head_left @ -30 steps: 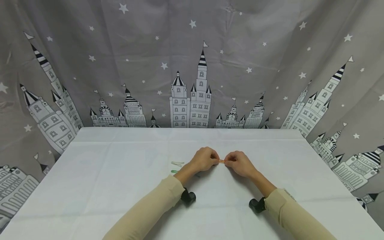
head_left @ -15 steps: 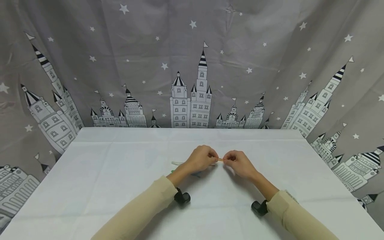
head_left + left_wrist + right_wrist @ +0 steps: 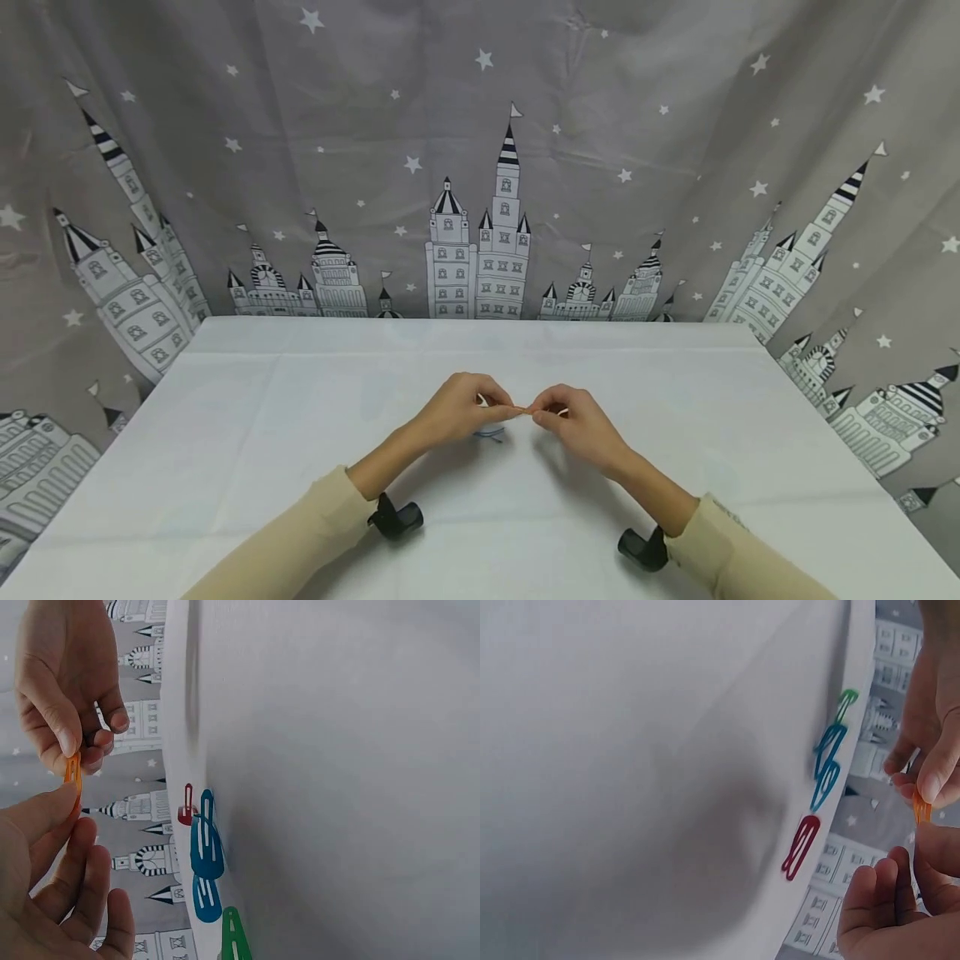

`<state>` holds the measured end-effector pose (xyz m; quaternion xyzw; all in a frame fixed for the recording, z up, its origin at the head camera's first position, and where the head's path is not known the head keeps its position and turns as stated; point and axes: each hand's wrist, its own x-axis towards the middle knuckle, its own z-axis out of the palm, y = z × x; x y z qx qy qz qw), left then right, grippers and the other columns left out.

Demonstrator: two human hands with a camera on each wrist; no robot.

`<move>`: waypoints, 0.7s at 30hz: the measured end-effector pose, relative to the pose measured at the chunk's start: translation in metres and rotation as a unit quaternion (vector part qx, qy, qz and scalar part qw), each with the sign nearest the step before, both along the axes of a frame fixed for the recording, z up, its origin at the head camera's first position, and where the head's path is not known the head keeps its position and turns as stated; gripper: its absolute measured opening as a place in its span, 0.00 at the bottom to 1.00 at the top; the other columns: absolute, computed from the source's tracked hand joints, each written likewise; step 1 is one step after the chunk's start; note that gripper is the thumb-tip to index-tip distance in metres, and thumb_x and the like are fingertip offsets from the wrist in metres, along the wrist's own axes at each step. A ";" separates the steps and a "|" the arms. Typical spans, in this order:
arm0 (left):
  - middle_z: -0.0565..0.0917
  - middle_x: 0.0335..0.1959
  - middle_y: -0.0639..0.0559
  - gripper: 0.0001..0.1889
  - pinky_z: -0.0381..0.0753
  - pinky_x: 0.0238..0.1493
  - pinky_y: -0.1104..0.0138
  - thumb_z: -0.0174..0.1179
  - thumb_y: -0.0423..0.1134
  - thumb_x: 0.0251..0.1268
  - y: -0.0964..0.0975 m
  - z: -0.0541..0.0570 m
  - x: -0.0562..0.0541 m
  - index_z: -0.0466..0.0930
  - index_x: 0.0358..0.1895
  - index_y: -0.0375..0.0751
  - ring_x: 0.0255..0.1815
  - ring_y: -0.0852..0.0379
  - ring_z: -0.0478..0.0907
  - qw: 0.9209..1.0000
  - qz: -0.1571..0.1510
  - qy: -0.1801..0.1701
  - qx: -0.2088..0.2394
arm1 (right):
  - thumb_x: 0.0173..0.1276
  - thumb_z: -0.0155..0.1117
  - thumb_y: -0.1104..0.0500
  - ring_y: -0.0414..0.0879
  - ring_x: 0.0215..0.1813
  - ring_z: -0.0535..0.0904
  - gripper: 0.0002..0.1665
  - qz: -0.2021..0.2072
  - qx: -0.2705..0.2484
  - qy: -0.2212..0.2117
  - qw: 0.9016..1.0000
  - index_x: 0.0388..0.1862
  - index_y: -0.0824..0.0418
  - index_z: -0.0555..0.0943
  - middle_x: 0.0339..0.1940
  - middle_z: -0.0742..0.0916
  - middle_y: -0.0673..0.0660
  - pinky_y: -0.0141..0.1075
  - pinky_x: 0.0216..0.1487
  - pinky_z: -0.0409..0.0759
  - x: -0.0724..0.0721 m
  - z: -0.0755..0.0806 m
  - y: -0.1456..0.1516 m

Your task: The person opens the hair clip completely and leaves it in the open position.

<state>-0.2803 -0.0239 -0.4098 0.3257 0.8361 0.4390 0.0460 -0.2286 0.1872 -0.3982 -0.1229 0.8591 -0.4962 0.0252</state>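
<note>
An orange snap hair clip is pinched at its two ends between both hands, above the table. My left hand holds one end with thumb and forefinger, its other fingers loosely bent in the left wrist view. The opposite end sits between thumb and forefinger of my right hand. Fingertips cover much of the clip. Below the hands, two blue hair clips lie overlapping on the white table. A red hair clip lies at one end of their row, and a green hair clip at the other.
A white cloth covers the table. Behind it hangs a grey curtain printed with castles and stars. Black wrist cameras stick out under both sleeves.
Both hands have shifted left and slightly toward me with the orange hair clip still between them. The left forearm swung left, now covering the pale and green clips in the head view.
</note>
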 end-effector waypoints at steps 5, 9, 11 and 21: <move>0.84 0.29 0.64 0.02 0.76 0.39 0.65 0.69 0.38 0.61 -0.005 0.003 0.009 0.89 0.35 0.45 0.32 0.63 0.76 1.000 -0.014 0.002 0.011 | 0.68 0.63 0.68 0.46 0.41 0.77 0.03 0.000 0.002 0.010 1.000 0.38 0.64 0.82 0.41 0.86 0.56 0.39 0.42 0.76 0.005 0.002 -0.002; 0.84 0.29 0.63 0.03 0.74 0.36 0.67 0.69 0.38 0.61 -0.004 0.003 0.014 0.89 0.35 0.44 0.30 0.63 0.74 1.000 -0.018 0.002 0.017 | 0.68 0.63 0.67 0.46 0.42 0.77 0.03 0.005 0.005 0.026 1.000 0.38 0.63 0.82 0.41 0.85 0.55 0.39 0.44 0.76 0.008 0.000 0.001; 0.84 0.29 0.62 0.03 0.75 0.34 0.67 0.69 0.37 0.61 -0.003 0.002 0.015 0.89 0.35 0.43 0.29 0.63 0.74 1.000 -0.018 0.002 0.023 | 0.68 0.63 0.67 0.46 0.41 0.77 0.03 0.011 0.005 0.034 0.999 0.39 0.64 0.83 0.41 0.85 0.55 0.38 0.43 0.76 0.008 -0.001 0.003; 0.85 0.28 0.61 0.02 0.74 0.30 0.69 0.68 0.36 0.62 0.000 -0.005 0.016 0.90 0.34 0.44 0.27 0.63 0.76 0.999 0.009 -0.029 0.032 | 0.66 0.67 0.65 0.44 0.38 0.77 0.06 0.061 0.007 0.059 0.996 0.40 0.65 0.87 0.36 0.84 0.51 0.34 0.40 0.77 0.003 -0.012 0.010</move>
